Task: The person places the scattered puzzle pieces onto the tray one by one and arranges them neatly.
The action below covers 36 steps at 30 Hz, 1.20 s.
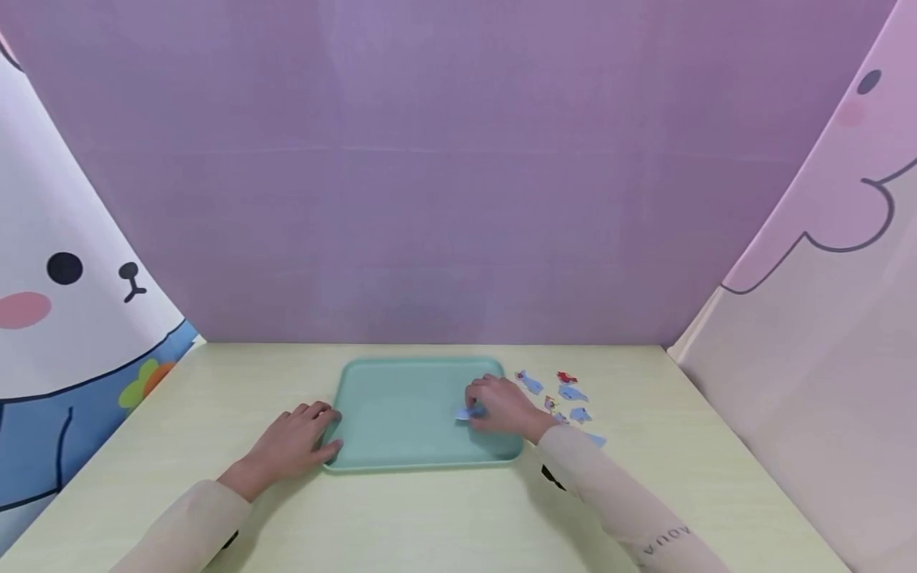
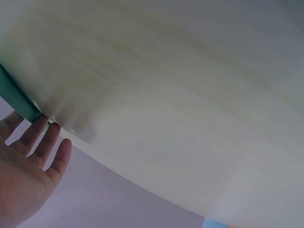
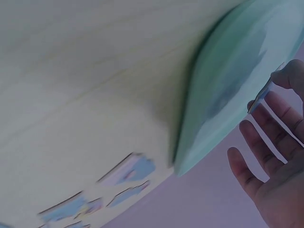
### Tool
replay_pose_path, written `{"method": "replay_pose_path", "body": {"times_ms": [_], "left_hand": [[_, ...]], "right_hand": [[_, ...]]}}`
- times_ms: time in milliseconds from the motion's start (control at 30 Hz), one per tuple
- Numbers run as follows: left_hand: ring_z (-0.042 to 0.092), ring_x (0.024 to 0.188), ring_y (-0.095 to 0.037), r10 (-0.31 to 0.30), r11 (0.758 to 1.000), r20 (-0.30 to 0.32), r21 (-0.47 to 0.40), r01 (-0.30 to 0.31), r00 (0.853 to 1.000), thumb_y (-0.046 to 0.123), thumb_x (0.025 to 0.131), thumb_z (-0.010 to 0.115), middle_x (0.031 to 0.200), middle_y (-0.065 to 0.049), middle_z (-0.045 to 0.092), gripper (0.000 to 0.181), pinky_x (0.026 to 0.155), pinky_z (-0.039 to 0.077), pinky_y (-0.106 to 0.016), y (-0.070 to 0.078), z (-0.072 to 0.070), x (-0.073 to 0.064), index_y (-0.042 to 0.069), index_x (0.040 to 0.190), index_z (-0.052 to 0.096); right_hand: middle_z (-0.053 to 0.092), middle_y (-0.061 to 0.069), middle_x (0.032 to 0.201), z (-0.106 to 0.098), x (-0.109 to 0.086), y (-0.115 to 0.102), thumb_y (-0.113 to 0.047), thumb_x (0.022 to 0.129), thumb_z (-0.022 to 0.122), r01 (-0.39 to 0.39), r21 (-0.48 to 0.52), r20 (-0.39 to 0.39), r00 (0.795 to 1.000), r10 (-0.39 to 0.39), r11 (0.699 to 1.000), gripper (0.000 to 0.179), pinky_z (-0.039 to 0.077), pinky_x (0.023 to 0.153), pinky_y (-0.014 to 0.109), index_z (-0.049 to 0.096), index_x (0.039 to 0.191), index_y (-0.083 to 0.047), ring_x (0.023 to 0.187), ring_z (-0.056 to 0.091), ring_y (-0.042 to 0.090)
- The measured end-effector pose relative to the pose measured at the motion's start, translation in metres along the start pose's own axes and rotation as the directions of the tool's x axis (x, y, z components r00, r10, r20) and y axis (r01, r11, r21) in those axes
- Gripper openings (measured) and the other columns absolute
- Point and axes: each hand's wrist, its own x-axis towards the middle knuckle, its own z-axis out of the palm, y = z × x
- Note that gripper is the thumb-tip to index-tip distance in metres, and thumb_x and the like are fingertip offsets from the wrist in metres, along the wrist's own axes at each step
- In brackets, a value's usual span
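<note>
A pale green tray (image 1: 397,414) lies on the table. Over its right part my right hand (image 1: 503,407) pinches a small flat blue puzzle piece (image 1: 462,415) between thumb and fingers. In the right wrist view, the thumb and index finger grip this thin piece (image 3: 260,97) by its edge, while the other fingers spread loosely. My left hand (image 1: 292,442) touches the tray's left rim, fingers extended. The left wrist view shows its fingertips against the tray edge (image 2: 18,99). Several loose pieces (image 1: 573,393) lie to the right of the tray, some partly hidden by the right wrist.
The light wooden table (image 1: 423,517) ends at a purple backdrop (image 1: 458,199). Printed cartoon curtains (image 1: 79,318) hang along the left and right sides. A small red piece (image 1: 567,377) lies near the back among the blue ones.
</note>
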Motion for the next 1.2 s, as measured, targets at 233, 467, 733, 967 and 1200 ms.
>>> {"method": "replay_pose_path", "body": {"times_ms": [233, 467, 733, 967, 1200], "left_hand": [[0.055, 0.097, -0.028, -0.001, 1.000, 0.004, 0.006, 0.001, 1.000, 0.039, 0.081, 0.063, 0.111, -0.009, 0.058, 0.042, 0.075, 0.047, -0.048, -0.001, 0.001, 0.000, 0.009, 0.111, 0.060], [0.055, 0.097, -0.029, 0.001, 1.000, 0.005, 0.015, -0.001, 1.000, 0.041, 0.080, 0.063, 0.112, -0.010, 0.058, 0.045, 0.076, 0.047, -0.049, -0.002, 0.003, 0.000, 0.008, 0.111, 0.060], [0.055, 0.096, -0.028, -0.003, 1.000, 0.026, 0.016, 0.003, 1.000, 0.039, 0.080, 0.064, 0.111, -0.010, 0.057, 0.043, 0.074, 0.047, -0.048, -0.001, 0.000, 0.001, 0.009, 0.111, 0.060], [0.056, 0.095, -0.027, 0.015, 1.000, 0.002, 0.021, -0.015, 1.000, 0.039, 0.081, 0.063, 0.109, -0.009, 0.058, 0.042, 0.073, 0.047, -0.046, 0.002, -0.003, -0.001, 0.009, 0.111, 0.060], [0.056, 0.094, -0.026, 0.016, 1.000, 0.002, 0.027, -0.016, 1.000, 0.039, 0.081, 0.063, 0.109, -0.009, 0.058, 0.042, 0.072, 0.047, -0.045, 0.002, -0.003, 0.000, 0.008, 0.111, 0.060]], "right_hand": [[0.063, -0.008, 0.089, 0.001, 0.021, -0.014, -0.025, 0.075, 0.070, 0.028, 0.012, 0.003, 1.000, -0.028, 1.000, 0.014, 0.038, 0.064, 0.024, 0.065, 0.086, -0.018, 0.078, 0.049, 0.009], [0.061, -0.009, 0.088, 0.003, 0.041, -0.024, -0.027, 0.077, 0.068, 0.005, -0.003, 0.046, 0.999, -0.005, 1.000, 0.013, 0.038, 0.063, 0.023, 0.063, 0.086, -0.019, 0.077, 0.047, 0.008], [0.062, -0.009, 0.087, 0.007, 0.063, -0.034, -0.027, 0.078, 0.069, 0.004, -0.004, 0.060, 0.998, -0.004, 1.000, 0.013, 0.039, 0.063, 0.024, 0.064, 0.086, -0.018, 0.075, 0.046, 0.009], [0.062, -0.008, 0.087, 0.010, 0.080, -0.040, -0.027, 0.079, 0.068, 0.017, 0.019, 0.035, 0.999, -0.017, 1.000, 0.012, 0.041, 0.064, 0.023, 0.064, 0.087, -0.019, 0.076, 0.048, 0.008], [0.061, -0.010, 0.089, 0.014, 0.097, -0.049, -0.027, 0.080, 0.068, 0.011, 0.045, 0.041, 0.999, -0.013, 0.999, 0.011, 0.040, 0.066, 0.022, 0.064, 0.088, -0.020, 0.078, 0.048, 0.008]]}}
